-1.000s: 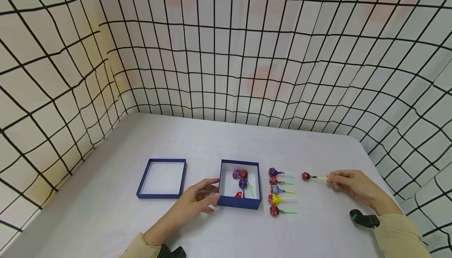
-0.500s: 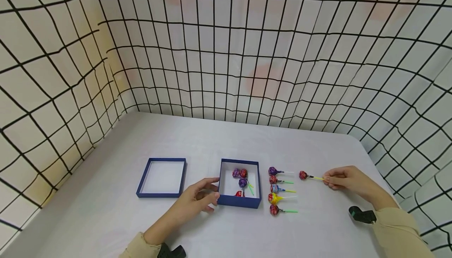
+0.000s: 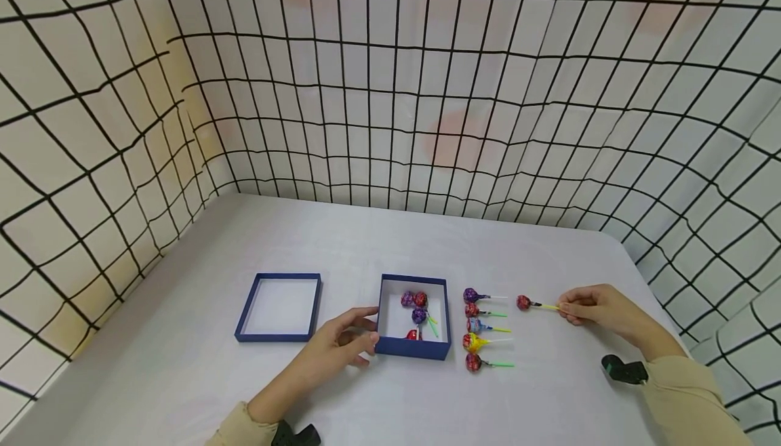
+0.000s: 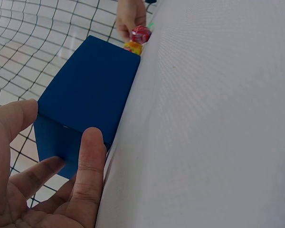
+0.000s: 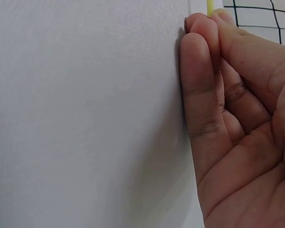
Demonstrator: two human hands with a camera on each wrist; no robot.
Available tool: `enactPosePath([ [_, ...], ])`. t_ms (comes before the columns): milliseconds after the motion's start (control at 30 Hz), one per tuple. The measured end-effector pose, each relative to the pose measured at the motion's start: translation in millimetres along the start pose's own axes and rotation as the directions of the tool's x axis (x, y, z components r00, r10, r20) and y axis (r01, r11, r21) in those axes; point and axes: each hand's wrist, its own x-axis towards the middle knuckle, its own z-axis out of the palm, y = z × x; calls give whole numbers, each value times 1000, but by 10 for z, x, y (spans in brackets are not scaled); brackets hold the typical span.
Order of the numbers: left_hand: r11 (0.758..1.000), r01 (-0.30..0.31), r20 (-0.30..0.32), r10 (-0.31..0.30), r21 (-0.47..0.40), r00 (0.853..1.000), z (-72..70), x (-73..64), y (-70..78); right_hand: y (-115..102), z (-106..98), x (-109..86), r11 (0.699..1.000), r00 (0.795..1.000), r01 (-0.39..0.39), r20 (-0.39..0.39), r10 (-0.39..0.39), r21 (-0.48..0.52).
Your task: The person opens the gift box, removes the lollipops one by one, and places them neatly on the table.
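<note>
Right grip (image 3: 588, 309) pinches a lollipop (image 3: 537, 305), wrapper (image 3: 523, 302) seemingly unreadable; spread left grip (image 3: 337, 346) touches box (image 3: 411, 348).

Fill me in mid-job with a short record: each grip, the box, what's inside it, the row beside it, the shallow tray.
Left grip: touches the left side of the blue box, thumb by its near-left corner
Right grip: pinches a red lollipop by its yellow stick
Box: upright, open-topped
Inside: four lollipop heads visible, two purple, two red
Row, far to near: purple one, red one, blue one, yellow one, second red one; heads toward the box
Shallow tray: left of the box, blue-rimmed
</note>
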Motion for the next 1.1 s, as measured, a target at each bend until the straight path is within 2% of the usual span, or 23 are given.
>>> enactPosePath([
  [267, 1000, -3, 3, 3, -3, 1000, 0, -4, 0, -46, 23, -9, 1000, 1000, 4, -28, -5, -25],
  [500, 1000, -8, 10, 8, -5, 1000, -5, -2, -9, -56, 20, 9, 998, 997, -60, -43, 59, -14],
  [733, 1000, -8, 9, 8, 2, 1000, -6, -3, -9, -58, 14, -11, 999, 999, -37, -40, 36, -27],
  [1100, 1000, -15, 12, 15, 3, 1000, -7, -3, -6, -28, -17, -26, 999, 998, -53, -45, 53, 9],
])
